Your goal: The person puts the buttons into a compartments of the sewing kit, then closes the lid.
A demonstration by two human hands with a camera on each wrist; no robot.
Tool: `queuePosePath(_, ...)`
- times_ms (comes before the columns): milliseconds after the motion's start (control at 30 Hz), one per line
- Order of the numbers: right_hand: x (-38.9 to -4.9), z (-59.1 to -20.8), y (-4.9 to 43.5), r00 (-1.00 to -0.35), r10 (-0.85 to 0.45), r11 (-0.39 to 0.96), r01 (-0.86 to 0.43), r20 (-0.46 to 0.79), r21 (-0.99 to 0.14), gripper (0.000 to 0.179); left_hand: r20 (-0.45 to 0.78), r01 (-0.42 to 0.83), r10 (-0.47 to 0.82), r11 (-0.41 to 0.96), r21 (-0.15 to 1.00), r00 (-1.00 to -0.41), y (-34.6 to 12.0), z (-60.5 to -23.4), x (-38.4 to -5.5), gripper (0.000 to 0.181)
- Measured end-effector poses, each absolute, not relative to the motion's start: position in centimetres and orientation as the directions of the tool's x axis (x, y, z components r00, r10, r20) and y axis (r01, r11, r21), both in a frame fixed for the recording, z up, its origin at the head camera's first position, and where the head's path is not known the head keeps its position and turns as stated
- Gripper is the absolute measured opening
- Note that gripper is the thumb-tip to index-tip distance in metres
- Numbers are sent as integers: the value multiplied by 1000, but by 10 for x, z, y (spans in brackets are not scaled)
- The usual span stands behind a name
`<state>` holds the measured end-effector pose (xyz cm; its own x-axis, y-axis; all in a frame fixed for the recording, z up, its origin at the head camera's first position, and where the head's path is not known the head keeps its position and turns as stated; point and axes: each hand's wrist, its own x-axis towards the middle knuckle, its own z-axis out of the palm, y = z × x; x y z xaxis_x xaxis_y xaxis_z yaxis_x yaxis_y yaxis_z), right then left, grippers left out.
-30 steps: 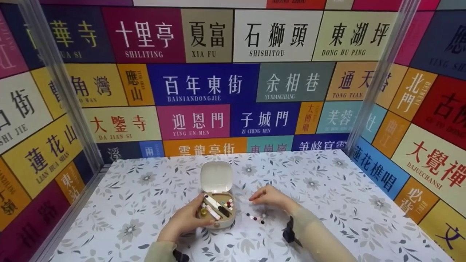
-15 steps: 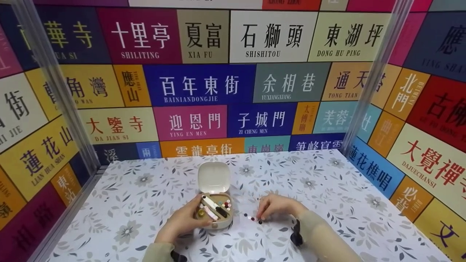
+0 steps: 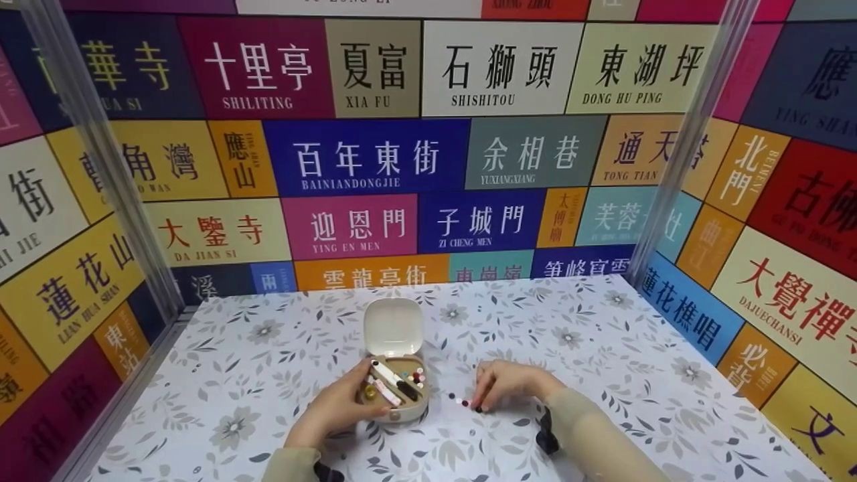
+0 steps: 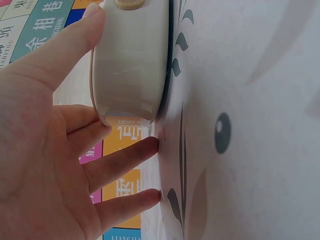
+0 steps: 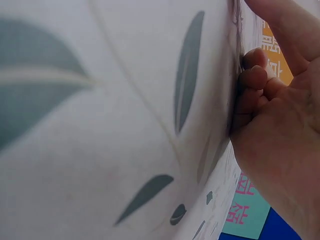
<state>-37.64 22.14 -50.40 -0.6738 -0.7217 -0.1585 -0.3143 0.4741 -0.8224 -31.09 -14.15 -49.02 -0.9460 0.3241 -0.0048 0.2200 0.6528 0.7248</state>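
Observation:
A cream box (image 3: 404,410) stands on the table with its rounded lid (image 3: 394,326) raised. My left hand (image 3: 337,402) grips it at the left, thumb along the front; the left wrist view shows its lower fingers spread towards the table. Inside lie a slim white-and-black tool (image 3: 394,379), a pale pink-and-white stick (image 3: 384,393), a small gold item (image 3: 371,392) and several tiny coloured round pieces (image 3: 416,379). Right of the box, small round pieces (image 3: 458,400) lie in a short row. At its right end my right hand (image 3: 503,383) appears to pinch a dark round piece (image 3: 476,408); its fingertips hide part.
A white tablecloth (image 3: 268,375) with grey flowers and leaves covers the table. Behind and at both sides stand panels (image 3: 368,157) with coloured signs in large characters. Clear corner posts (image 3: 659,181) rise at the back corners.
My right hand has come down from above the table to the right end of the row. My left hand keeps its hold on the box. The view has shifted slightly.

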Motion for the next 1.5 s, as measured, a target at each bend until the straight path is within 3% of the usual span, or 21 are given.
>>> queuePosePath(167,-377,-505,221,-662,-736,467,-346,-142,-814,20,-6,222,328,654,723,-945,-142,-491,-312,108)
queuePosePath(600,-374,-499,215,-708,-665,584,-296,-237,-756,20,-7,227,337,650,725,-941,-143,-492,-314,108)
queuePosePath(1200,-372,-498,215,-760,-610,641,-304,-226,-705,13,-27,212,333,661,720,-943,-142,-488,-313,109)
queuePosePath(1500,-374,-501,220,-743,-639,561,-275,-198,-781,12,-41,189,319,655,732,-947,-142,-492,-314,109)
